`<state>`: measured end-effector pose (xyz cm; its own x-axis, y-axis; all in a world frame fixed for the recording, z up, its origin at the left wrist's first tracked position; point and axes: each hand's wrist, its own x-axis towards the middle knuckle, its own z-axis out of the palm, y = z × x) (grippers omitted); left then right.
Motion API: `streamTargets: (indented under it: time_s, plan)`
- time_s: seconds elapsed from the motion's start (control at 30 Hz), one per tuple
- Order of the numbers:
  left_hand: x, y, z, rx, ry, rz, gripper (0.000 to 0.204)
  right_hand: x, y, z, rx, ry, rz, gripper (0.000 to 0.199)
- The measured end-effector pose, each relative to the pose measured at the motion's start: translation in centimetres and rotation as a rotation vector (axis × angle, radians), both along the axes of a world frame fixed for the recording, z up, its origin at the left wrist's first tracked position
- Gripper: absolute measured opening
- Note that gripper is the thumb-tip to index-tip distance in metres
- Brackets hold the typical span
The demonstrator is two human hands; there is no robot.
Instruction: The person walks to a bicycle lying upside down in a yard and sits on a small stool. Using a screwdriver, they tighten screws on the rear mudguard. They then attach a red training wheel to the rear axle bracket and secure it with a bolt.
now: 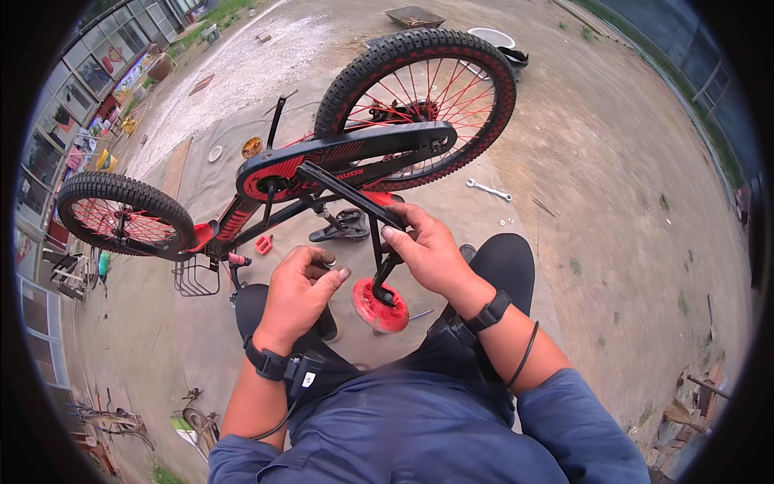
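An upside-down black and red bicycle (326, 153) stands before me, its saddle (340, 227) near the ground. My right hand (435, 248) is closed around the black bracket (348, 194) of a training wheel, with the thumb pressed on it. The bracket's upper end reaches the chain guard (322, 159); whether it is fixed there I cannot tell. Below hangs the red training wheel (380, 308), between my legs. To its left, my left hand (297, 292) pinches a small round metal piece (329, 264), perhaps a nut, between its fingers, apart from the bracket.
A combination wrench (489, 190) and two washers (505, 222) lie on the ground to the right. Near the front wheel (121, 216) are a red pedal (264, 244) and a wire basket (196, 278). Behind the rear wheel (415, 105) sits a white basin (492, 36).
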<state>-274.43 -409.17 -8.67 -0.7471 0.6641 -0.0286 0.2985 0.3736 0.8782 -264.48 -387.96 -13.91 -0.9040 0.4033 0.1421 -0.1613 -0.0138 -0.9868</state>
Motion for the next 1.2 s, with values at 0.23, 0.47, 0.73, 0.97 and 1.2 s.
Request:
streamTargets:
  time_s: [0.23,0.47,0.73,0.97,1.2]
  plan:
    - [-4.6,1.9,-4.1,0.178,-0.382,0.069,0.012,2.1,7.4,-0.4,-0.034,-0.118,-0.062,0.042]
    - [-4.9,5.6,-6.7,0.249,-0.644,0.061,0.014,2.3,14.6,-0.7,0.107,-0.272,-0.098,0.046]
    - [-6.0,8.1,-10.2,0.411,-1.039,0.099,0.029,0.1,15.9,-1.2,0.213,-0.36,0.077,0.039]
    - [-4.5,13.3,-9.9,0.36,-0.981,0.216,0.018,0.2,14.6,-1.8,0.335,-0.386,0.222,0.049]
    - [-3.0,17.6,-10.3,0.261,-1.089,0.126,0.034,0.8,14.5,-3.8,0.426,-0.387,0.258,0.053]
